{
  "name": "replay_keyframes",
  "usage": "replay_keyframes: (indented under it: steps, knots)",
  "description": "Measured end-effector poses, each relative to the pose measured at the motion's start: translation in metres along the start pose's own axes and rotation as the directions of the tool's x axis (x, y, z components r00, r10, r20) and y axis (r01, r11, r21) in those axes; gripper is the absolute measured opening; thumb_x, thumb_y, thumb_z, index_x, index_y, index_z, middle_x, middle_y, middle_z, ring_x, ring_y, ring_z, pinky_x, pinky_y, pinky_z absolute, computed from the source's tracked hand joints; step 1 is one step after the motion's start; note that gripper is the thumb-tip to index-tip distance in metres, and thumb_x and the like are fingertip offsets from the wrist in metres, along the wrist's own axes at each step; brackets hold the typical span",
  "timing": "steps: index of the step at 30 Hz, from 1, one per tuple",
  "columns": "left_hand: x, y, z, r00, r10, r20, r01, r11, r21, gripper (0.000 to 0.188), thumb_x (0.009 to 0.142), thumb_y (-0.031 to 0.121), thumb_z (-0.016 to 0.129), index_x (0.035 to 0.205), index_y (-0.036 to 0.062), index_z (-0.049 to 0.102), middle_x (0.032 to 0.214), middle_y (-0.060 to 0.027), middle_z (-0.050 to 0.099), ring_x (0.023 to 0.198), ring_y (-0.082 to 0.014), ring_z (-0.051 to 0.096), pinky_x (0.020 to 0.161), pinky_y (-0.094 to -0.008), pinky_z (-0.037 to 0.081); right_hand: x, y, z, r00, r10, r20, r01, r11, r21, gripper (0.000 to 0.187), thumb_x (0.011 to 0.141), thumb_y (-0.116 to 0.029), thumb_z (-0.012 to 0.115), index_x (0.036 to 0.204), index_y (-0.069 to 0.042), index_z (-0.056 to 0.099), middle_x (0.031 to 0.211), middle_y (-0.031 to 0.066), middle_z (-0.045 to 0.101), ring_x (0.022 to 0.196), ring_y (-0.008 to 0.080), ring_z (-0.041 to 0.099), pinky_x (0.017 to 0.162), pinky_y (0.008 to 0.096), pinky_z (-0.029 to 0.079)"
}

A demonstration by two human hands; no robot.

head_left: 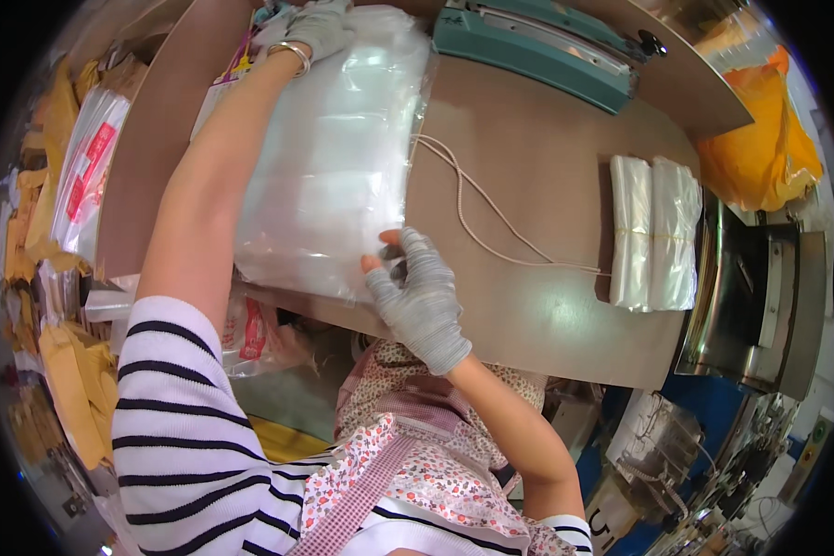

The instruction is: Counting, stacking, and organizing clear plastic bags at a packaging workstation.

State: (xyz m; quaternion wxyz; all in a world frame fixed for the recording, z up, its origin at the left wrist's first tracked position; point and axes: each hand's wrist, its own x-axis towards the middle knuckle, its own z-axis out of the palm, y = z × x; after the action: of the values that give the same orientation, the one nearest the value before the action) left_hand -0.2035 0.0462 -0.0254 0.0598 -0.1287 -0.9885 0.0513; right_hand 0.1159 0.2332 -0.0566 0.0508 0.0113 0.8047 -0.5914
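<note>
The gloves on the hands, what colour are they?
Grey, knitted gloves with open fingertips. The head view shows them best.

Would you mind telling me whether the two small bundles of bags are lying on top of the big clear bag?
No, the two small bundles lie on the bare table, well apart from the big clear bag.

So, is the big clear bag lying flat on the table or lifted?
Flat. The bag lies spread on the table, the left hand at its far end and the right hand at its near edge.

Bright, even light; fisheye-bent, dark rim.
</note>
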Motion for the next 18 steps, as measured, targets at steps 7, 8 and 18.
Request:
replay_keyframes:
  steps: [7, 8, 18]
  knots:
    - [-0.13, -0.085, -0.033, 0.992, 0.076, -0.102, -0.123, 0.369, -0.921, 0.06, 0.085, 0.036, 0.062, 0.133, 0.0068, 0.041, 0.127, -0.0116, 0.05, 0.12, -0.0254, 0.047, 0.107, -0.0367, 0.03, 0.033, 0.007, -0.016, 0.941, -0.296, -0.166, 0.303, 0.953, 0.019, 0.036, 0.089, -0.019, 0.062, 0.117, 0.002, 0.053, 0.101, 0.0129, 0.056, 0.086, 0.0186, 0.057, 0.076, 0.0299, 0.048]
    - [-0.166, -0.088, -0.033, 0.97, -0.205, 0.129, 0.233, 0.639, -0.733, 0.047, 0.089, 0.031, 0.056, 0.128, 0.0065, 0.046, 0.113, -0.0048, 0.06, 0.108, -0.022, 0.056, 0.102, -0.0372, 0.036, 0.041, 0.013, -0.017, 0.924, -0.307, -0.228, 0.299, 0.952, -0.071, 0.037, 0.091, -0.023, 0.059, 0.118, 0.002, 0.053, 0.105, 0.0148, 0.056, 0.09, 0.0219, 0.058, 0.079, 0.032, 0.048]
    - [-0.286, -0.035, -0.023, 0.801, -0.481, 0.355, 0.598, 0.635, -0.489, 0.047, 0.082, 0.037, 0.065, 0.109, -0.002, 0.058, 0.098, -0.0178, 0.065, 0.092, -0.0265, 0.062, 0.082, -0.0343, 0.047, 0.027, -0.011, 0.026, 0.942, -0.294, -0.162, 0.218, 0.902, -0.372, 0.036, 0.086, -0.029, 0.062, 0.106, 0.001, 0.061, 0.091, 0.0162, 0.057, 0.083, 0.0286, 0.059, 0.076, 0.0363, 0.048]
